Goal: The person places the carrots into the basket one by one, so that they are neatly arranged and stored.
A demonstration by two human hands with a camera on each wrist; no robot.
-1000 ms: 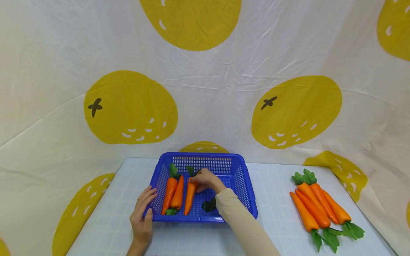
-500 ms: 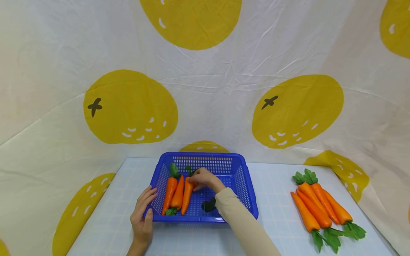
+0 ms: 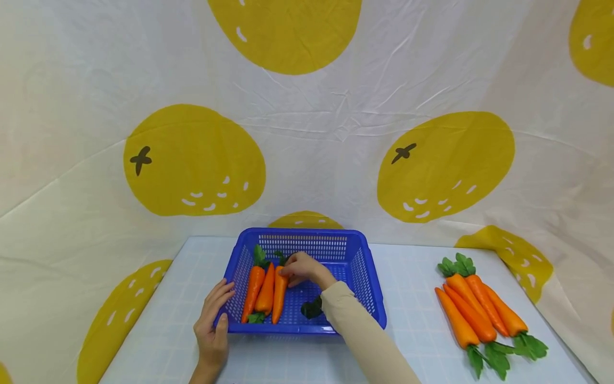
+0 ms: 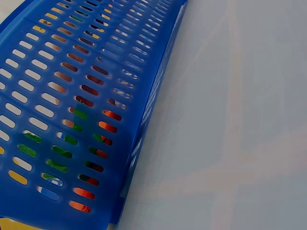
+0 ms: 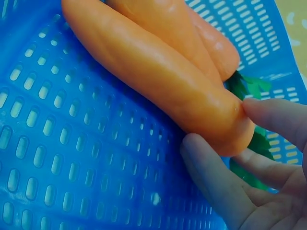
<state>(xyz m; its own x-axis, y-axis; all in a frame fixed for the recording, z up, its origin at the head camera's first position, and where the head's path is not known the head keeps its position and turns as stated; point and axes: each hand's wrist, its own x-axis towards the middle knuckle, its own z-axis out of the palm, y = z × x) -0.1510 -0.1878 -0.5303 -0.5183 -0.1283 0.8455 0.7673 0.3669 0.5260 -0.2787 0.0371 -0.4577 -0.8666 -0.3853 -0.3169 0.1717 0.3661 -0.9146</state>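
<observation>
A blue plastic basket [image 3: 297, 328] with slotted walls holds three orange carrots with green leaves. My right hand [image 3: 307, 269] pinches the thick end of the rightmost carrot [image 3: 280, 296], thumb [image 5: 206, 167] on one side and fingers on the other. That carrot lies with its tip toward the basket's front, close beside the middle carrot [image 3: 265, 293]. Farther left is another carrot [image 3: 252, 290], against the left wall. My left hand [image 3: 213, 325] rests on the basket's front left corner, fingers over the left rim and thumb at the front. In the left wrist view only the basket's outer wall [image 4: 57, 112] shows.
To the right, several carrots [image 3: 472, 309] lie in a pile on the pale checked table [image 3: 408, 298]. A cloth [image 3: 326, 160] printed with large yellow fruit hangs close behind the basket. Beside the right sleeve [image 3: 364, 330] is a dark shape [image 3: 313, 308].
My right hand has shifted the rightmost carrot left, up against the middle one, and turned it slightly. The left hand and basket have stayed in place.
</observation>
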